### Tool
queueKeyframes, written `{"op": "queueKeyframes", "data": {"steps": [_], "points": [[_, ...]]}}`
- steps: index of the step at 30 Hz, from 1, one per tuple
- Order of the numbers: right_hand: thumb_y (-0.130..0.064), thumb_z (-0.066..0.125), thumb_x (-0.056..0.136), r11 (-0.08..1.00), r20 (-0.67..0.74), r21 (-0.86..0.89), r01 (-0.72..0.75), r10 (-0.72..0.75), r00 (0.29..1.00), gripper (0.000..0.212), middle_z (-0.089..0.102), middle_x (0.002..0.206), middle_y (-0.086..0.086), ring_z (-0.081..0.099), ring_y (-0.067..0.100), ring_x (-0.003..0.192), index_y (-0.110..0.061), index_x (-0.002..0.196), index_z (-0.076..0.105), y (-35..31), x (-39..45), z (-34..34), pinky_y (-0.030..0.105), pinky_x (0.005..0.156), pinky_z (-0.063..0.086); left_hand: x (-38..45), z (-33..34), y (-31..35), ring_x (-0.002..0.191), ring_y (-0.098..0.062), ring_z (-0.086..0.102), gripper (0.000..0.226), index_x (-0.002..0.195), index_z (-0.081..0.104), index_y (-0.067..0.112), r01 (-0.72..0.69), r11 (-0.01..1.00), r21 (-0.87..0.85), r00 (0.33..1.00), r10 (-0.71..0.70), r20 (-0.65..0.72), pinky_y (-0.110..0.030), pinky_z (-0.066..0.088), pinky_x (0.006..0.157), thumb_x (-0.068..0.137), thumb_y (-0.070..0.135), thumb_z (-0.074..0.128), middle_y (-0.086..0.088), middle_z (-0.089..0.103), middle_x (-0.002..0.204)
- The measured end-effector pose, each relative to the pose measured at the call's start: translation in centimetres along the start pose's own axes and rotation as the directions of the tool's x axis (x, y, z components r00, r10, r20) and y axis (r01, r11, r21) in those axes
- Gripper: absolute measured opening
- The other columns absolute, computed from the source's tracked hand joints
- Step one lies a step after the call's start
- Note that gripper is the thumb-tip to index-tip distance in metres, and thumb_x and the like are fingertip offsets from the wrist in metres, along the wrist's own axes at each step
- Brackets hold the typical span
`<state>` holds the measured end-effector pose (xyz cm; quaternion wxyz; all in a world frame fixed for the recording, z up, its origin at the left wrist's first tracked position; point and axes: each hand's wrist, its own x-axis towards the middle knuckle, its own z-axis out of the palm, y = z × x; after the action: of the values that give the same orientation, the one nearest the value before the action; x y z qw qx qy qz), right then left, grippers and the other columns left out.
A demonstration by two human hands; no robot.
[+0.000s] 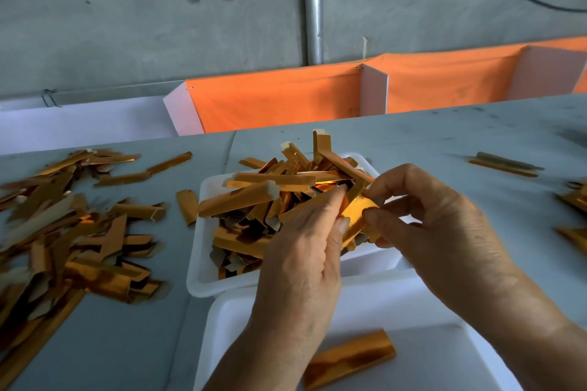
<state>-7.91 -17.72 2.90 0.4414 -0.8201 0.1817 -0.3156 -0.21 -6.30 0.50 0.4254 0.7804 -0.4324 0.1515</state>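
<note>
Currently both hands meet over the far white tray (203,276), sharing one gold foil strip (360,211) between them: the left hand (305,241) pinches its near side with thumb and curled fingers, and the right hand (444,222) grips the other side, thumb and forefinger closed on the shiny edge, the remaining fingers loosely bent. The strip sits bent between the two hands, bright face up, just above the heap of gold strips (254,197) that fills the tray beyond and under the fingertips. Below the wrists, nearer the person, lies a second white tray (241,311) holding a single gold strip (349,359) between the two forearms. Well off to the left of the left hand a loose pile of strips (70,232) spreads across the grey table (444,136), partly blurred. Beyond the right hand, to its right, a few more strips (505,163) lie apart on the table, and farther behind both hands hangs orange cloth (279,98)
</note>
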Motion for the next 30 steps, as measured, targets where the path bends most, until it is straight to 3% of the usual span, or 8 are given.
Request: {"op": "queueKeyframes", "data": {"steps": [3, 8, 13, 18, 22, 25, 27, 30], "points": [[-0.008, 0.071, 0.082, 0.998, 0.0, -0.044, 0.035, -0.035, 0.999, 0.027, 0.065, 0.084, -0.008, 0.063, 0.001, 0.069, -0.033, 0.082, 0.061, 0.0, -0.1, 0.2, 0.008, 0.059, 0.046, 0.0, 0.1, -0.1, 0.105, -0.002, 0.056, 0.039, 0.131, 0.055, 0.014, -0.016, 1.0, 0.009, 1.0, 0.016, 0.001, 0.008, 0.028, 0.088, 0.093, 0.017, 0.051, 0.003, 0.066, 0.118], [-0.004, 0.07, 0.081, 0.999, -0.039, 0.024, 0.025, -0.024, 0.999, 0.029, 0.065, 0.079, -0.005, 0.063, 0.003, 0.064, -0.032, 0.08, 0.063, 0.0, -0.1, 0.2, 0.008, 0.054, 0.046, 0.1, 0.0, 0.0, 0.104, -0.001, 0.056, 0.036, 0.126, 0.06, 0.012, -0.036, 0.999, 0.011, 0.999, 0.036, -0.01, 0.008, 0.028, 0.087, 0.092, 0.017, 0.052, 0.002, 0.068, 0.114], [-0.003, 0.074, 0.077, 0.986, -0.126, -0.123, 0.112, -0.128, 0.984, 0.022, 0.062, 0.077, -0.011, 0.061, -0.005, 0.068, -0.022, 0.078, 0.064, -0.2, -0.3, 0.5, -0.001, 0.051, 0.038, 0.1, 0.0, -0.1, 0.105, -0.001, 0.056, 0.037, 0.127, 0.059, 0.014, -0.03, 0.999, 0.014, 0.999, 0.03, -0.011, 0.007, 0.029, 0.088, 0.091, 0.019, 0.051, 0.004, 0.067, 0.115], [-0.001, 0.073, 0.074, 0.932, -0.192, -0.303, 0.201, -0.266, 0.945, 0.017, 0.062, 0.081, -0.005, 0.061, 0.01, 0.064, -0.016, 0.08, 0.066, -0.2, -0.5, 1.2, 0.011, 0.066, 0.047, 0.0, 0.0, 0.1, 0.11, -0.001, 0.056, 0.045, 0.132, 0.054, 0.026, 0.011, 1.0, -0.017, 1.0, -0.011, -0.001, 0.004, 0.036, 0.082, 0.09, 0.034, 0.038, 0.013, 0.062, 0.12], [-0.004, 0.074, 0.075, 0.988, -0.162, -0.095, 0.119, -0.133, 0.978, 0.022, 0.064, 0.079, -0.008, 0.063, 0.002, 0.07, -0.024, 0.075, 0.066, -0.6, -0.4, 0.6, 0.004, 0.057, 0.042, 0.0, -0.2, 0.4, 0.096, 0.002, 0.058, 0.042, 0.127, 0.057, 0.024, 0.012, 0.998, -0.066, 1.0, -0.013, -0.023, 0.0, 0.04, 0.081, 0.091, 0.035, 0.037, 0.015, 0.064, 0.109], [-0.012, 0.075, 0.075, 0.992, -0.055, 0.121, -0.029, 0.036, 0.998, 0.022, 0.068, 0.081, -0.005, 0.067, 0.007, 0.066, -0.032, 0.075, 0.065, -0.9, -0.3, -0.1, 0.016, 0.063, 0.047, 0.0, -0.2, 0.6, 0.091, 0.007, 0.057, 0.035, 0.12, 0.059, 0.02, -0.015, 0.994, -0.104, 1.0, 0.013, -0.028, 0.0, 0.041, 0.077, 0.093, 0.029, 0.04, 0.019, 0.061, 0.098], [-0.013, 0.076, 0.075, 0.986, -0.034, 0.148, -0.077, 0.083, 0.996, 0.02, 0.069, 0.082, -0.003, 0.068, 0.01, 0.066, -0.03, 0.075, 0.065, -1.0, -0.2, -0.5, 0.021, 0.064, 0.049, 0.0, -0.3, 0.7, 0.092, 0.007, 0.058, 0.034, 0.119, 0.06, 0.02, -0.026, 0.992, -0.127, 0.999, 0.022, -0.028, 0.0, 0.042, 0.075, 0.093, 0.029, 0.041, 0.021, 0.06, 0.095], [-0.018, 0.077, 0.075, 0.994, -0.016, 0.044, -0.097, 0.097, 0.995, 0.016, 0.069, 0.083, -0.005, 0.066, 0.003, 0.063, -0.028, 0.073, 0.064, -1.3, -0.1, -0.8, 0.012, 0.056, 0.043, 0.0, -0.2, 0.7, 0.086, 0.008, 0.058, 0.038, 0.12, 0.06, 0.019, -0.035, 0.992, -0.12, 0.999, 0.034, -0.009, 0.001, 0.041, 0.076, 0.09, 0.033, 0.04, 0.018, 0.061, 0.096]]}}
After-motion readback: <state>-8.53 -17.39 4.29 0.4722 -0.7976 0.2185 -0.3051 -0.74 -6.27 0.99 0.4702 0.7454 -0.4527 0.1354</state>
